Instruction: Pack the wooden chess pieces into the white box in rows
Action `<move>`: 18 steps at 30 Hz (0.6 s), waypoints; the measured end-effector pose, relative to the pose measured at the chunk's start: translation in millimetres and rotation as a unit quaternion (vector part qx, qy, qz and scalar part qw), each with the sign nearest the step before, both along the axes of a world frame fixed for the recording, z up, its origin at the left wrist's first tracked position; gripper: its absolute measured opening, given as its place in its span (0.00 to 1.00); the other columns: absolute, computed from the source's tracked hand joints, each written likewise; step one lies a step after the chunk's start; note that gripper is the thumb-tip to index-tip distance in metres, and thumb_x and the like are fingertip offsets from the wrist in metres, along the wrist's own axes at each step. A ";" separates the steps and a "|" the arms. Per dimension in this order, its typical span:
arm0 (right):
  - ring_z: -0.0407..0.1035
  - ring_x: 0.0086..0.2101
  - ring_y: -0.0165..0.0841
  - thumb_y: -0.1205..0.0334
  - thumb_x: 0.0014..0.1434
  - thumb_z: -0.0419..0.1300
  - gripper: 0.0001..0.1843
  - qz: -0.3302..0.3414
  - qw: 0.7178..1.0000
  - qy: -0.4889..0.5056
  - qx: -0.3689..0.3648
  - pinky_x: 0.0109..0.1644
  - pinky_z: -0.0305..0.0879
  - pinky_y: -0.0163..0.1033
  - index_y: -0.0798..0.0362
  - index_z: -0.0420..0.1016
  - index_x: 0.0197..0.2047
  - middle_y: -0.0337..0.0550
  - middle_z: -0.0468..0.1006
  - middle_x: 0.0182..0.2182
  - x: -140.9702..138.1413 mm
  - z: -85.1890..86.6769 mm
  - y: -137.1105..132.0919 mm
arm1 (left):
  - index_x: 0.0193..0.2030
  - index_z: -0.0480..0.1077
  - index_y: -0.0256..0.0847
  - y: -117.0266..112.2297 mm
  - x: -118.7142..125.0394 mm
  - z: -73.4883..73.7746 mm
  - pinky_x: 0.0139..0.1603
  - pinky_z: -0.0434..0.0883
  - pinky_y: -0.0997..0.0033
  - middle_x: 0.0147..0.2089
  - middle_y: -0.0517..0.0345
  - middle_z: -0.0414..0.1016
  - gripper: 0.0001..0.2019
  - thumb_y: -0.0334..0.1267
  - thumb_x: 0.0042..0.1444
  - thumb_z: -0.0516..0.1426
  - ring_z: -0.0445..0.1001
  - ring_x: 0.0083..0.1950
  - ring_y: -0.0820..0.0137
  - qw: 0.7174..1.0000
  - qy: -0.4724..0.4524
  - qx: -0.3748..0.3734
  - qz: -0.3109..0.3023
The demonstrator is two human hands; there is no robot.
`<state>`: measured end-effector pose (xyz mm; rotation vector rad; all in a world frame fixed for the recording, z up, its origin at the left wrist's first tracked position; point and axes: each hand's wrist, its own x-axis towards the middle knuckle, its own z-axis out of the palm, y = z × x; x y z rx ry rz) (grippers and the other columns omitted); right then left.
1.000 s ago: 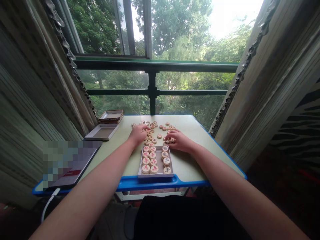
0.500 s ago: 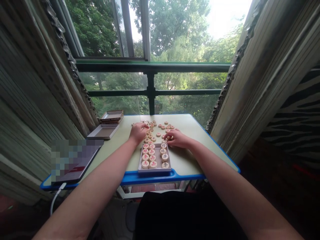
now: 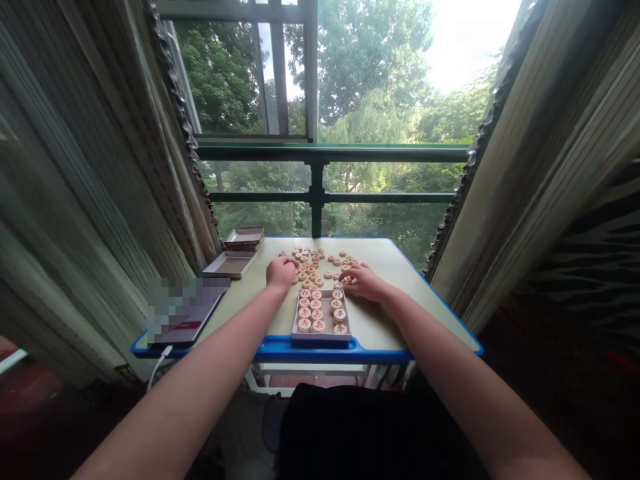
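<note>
A shallow grey tray [image 3: 321,335] sits at the near edge of a pale table with a blue rim [image 3: 380,320]. Several round wooden chess pieces with red and black characters lie in it in rows. More loose pieces [image 3: 320,263] are scattered on the table beyond it. My left hand [image 3: 281,273] rests curled, fingers closed, at the left of the scattered pieces; what it holds is hidden. My right hand [image 3: 364,282] lies just right of the tray's far corner, fingers pinched on a wooden piece.
A flat box lid [image 3: 229,265] and a stacked box [image 3: 244,237] stand at the table's back left. A tablet [image 3: 187,313] with a white cable lies at the near left. Curtains hang on both sides; a green railing and window are behind.
The view has drawn back and shifted, so the table looks smaller. My left hand has pulled slightly nearer and curled tighter; my right hand stays by the tray's far right corner.
</note>
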<state>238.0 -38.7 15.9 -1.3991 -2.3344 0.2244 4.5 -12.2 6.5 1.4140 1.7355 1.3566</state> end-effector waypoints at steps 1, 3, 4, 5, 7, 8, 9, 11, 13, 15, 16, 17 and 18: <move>0.65 0.40 0.36 0.58 0.51 0.64 0.11 -0.016 1.000 0.012 0.013 0.52 0.55 0.47 0.51 0.77 0.39 0.45 0.74 0.38 1.0 2.2 0.2 | 0.25 0.74 0.39 -5.1 -0.7 -2.4 0.26 0.64 0.73 0.28 0.56 0.76 0.12 0.29 0.41 0.49 0.70 0.28 0.69 1.000 -0.027 0.009 0.007; 0.65 0.40 0.37 0.58 0.53 0.62 0.12 -0.038 0.998 0.045 0.032 0.50 0.57 0.46 0.52 0.76 0.40 0.46 0.73 0.37 2.4 9.2 -2.6 | 0.24 0.73 0.38 -15.9 -2.0 -6.2 0.27 0.64 0.74 0.26 0.57 0.75 0.12 0.29 0.41 0.49 0.70 0.28 0.70 0.998 -0.051 0.032 0.022; 0.65 0.40 0.37 0.57 0.54 0.61 0.12 -0.035 0.997 0.061 0.031 0.48 0.59 0.45 0.52 0.76 0.41 0.45 0.73 0.36 2.4 13.4 -6.4 | 0.24 0.73 0.39 -20.9 -2.4 -7.3 0.27 0.64 0.74 0.24 0.58 0.74 0.11 0.30 0.42 0.49 0.69 0.27 0.71 0.998 -0.048 0.041 0.020; 0.65 0.39 0.36 0.56 0.54 0.60 0.13 -0.019 0.997 0.076 0.023 0.45 0.60 0.44 0.53 0.76 0.41 0.45 0.73 0.35 1.9 17.3 -12.4 | 0.24 0.73 0.39 -25.3 -2.6 -7.6 0.26 0.63 0.74 0.22 0.59 0.72 0.11 0.30 0.42 0.49 0.68 0.25 0.71 0.998 -0.042 0.049 0.014; 0.65 0.37 0.35 0.54 0.55 0.59 0.14 0.039 0.995 0.096 0.001 0.42 0.62 0.41 0.53 0.76 0.40 0.45 0.72 0.34 -1.3 22.1 -31.1 | 0.24 0.72 0.39 -31.6 -1.8 -6.7 0.26 0.62 0.74 0.20 0.61 0.70 0.11 0.31 0.43 0.49 0.66 0.23 0.72 0.998 -0.030 0.063 -0.010; 0.65 0.36 0.34 0.54 0.54 0.59 0.14 0.066 0.992 0.108 0.004 0.41 0.62 0.41 0.53 0.76 0.40 0.44 0.72 0.34 -3.9 22.2 -43.3 | 0.24 0.72 0.39 -33.7 -0.9 -5.8 0.25 0.62 0.74 0.19 0.61 0.70 0.11 0.31 0.43 0.49 0.66 0.22 0.72 0.997 -0.024 0.071 -0.022; 0.65 0.36 0.33 0.54 0.54 0.60 0.13 0.082 0.989 0.122 0.018 0.40 0.62 0.40 0.52 0.76 0.40 0.44 0.71 0.33 -6.8 20.8 -56.6 | 0.24 0.72 0.39 -35.4 0.4 -4.9 0.25 0.62 0.74 0.20 0.62 0.70 0.10 0.31 0.43 0.49 0.66 0.23 0.72 0.996 -0.017 0.080 -0.033; 0.64 0.34 0.31 0.58 0.53 0.61 0.11 0.094 0.983 0.146 0.050 0.38 0.62 0.38 0.52 0.76 0.39 0.42 0.69 0.31 -12.7 14.0 -83.1 | 0.23 0.72 0.40 -38.5 3.3 -3.2 0.26 0.62 0.73 0.20 0.62 0.70 0.10 0.31 0.44 0.49 0.67 0.23 0.71 0.994 0.005 0.096 -0.049; 0.63 0.32 0.30 0.62 0.51 0.61 0.08 0.097 0.978 0.169 0.069 0.38 0.63 0.37 0.52 0.75 0.37 0.41 0.68 0.30 -16.6 5.7 -104.0 | 0.22 0.72 0.40 -42.8 5.5 -1.7 0.27 0.62 0.73 0.19 0.62 0.69 0.10 0.31 0.44 0.49 0.67 0.24 0.71 0.990 0.034 0.121 -0.067; 0.63 0.32 0.30 0.65 0.51 0.61 0.08 0.084 0.978 0.176 0.075 0.38 0.63 0.37 0.52 0.75 0.37 0.40 0.67 0.29 -17.7 -0.4 -115.7 | 0.21 0.71 0.40 -48.7 6.2 0.2 0.30 0.64 0.72 0.20 0.61 0.69 0.11 0.30 0.44 0.48 0.68 0.26 0.70 0.979 0.064 0.166 -0.099; 0.63 0.32 0.30 0.65 0.50 0.61 0.08 0.077 0.979 0.175 0.075 0.38 0.63 0.37 0.52 0.74 0.37 0.39 0.66 0.29 -17.4 -2.0 -118.1 | 0.21 0.71 0.40 -52.1 6.0 1.3 0.32 0.65 0.71 0.21 0.60 0.71 0.11 0.29 0.44 0.48 0.70 0.28 0.69 0.969 0.080 0.199 -0.119; 0.63 0.32 0.30 0.66 0.50 0.61 0.08 0.072 0.980 0.172 0.073 0.39 0.63 0.37 0.52 0.74 0.37 0.39 0.66 0.28 -17.0 -2.9 -118.8 | 0.20 0.70 0.40 -55.5 5.5 2.6 0.35 0.66 0.70 0.22 0.60 0.72 0.11 0.28 0.44 0.48 0.70 0.30 0.69 0.959 0.094 0.229 -0.136; 0.63 0.32 0.30 0.67 0.50 0.61 0.08 0.070 0.981 0.168 0.069 0.39 0.63 0.37 0.51 0.74 0.36 0.39 0.65 0.28 -16.6 -3.1 -118.5 | 0.20 0.70 0.40 -58.8 4.9 4.1 0.37 0.67 0.69 0.24 0.59 0.72 0.11 0.27 0.43 0.48 0.71 0.31 0.68 0.950 0.107 0.252 -0.149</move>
